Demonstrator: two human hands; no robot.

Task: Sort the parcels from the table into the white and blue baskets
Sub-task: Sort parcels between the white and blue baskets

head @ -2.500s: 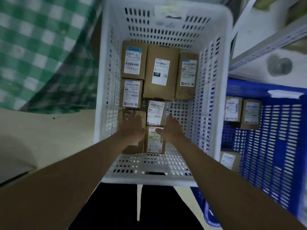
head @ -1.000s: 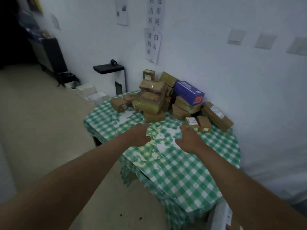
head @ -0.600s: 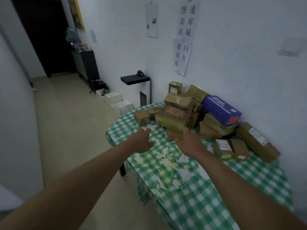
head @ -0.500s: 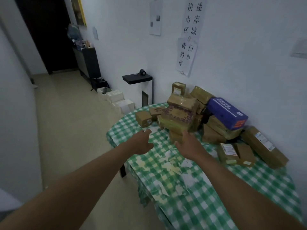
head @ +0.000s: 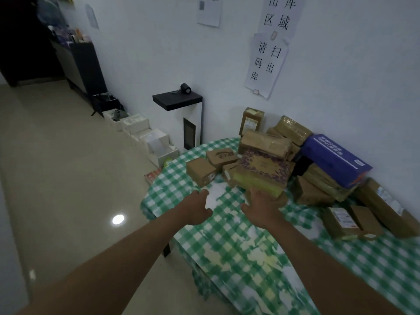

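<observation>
A: What are the hands doing?
B: The left hand (head: 197,209) hovers spread and empty; the right hand (head: 261,206) reaches, fingers loose, just under the purple-patterned parcel (head: 261,172).
A: Which step?
B: Likely picking the next parcel. It calls for gripping that parcel, in front of the blue box (head: 336,159).

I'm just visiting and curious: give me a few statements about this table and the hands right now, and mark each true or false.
1. The blue box lies on top of brown parcels. True.
2. The tablecloth is red and white. False: green and white checks.
3. The left hand grips a parcel. False: it holds nothing.
4. The right hand is at the small parcel under the purple-patterned box. True.
5. Both baskets are in view. False: neither shows.
</observation>
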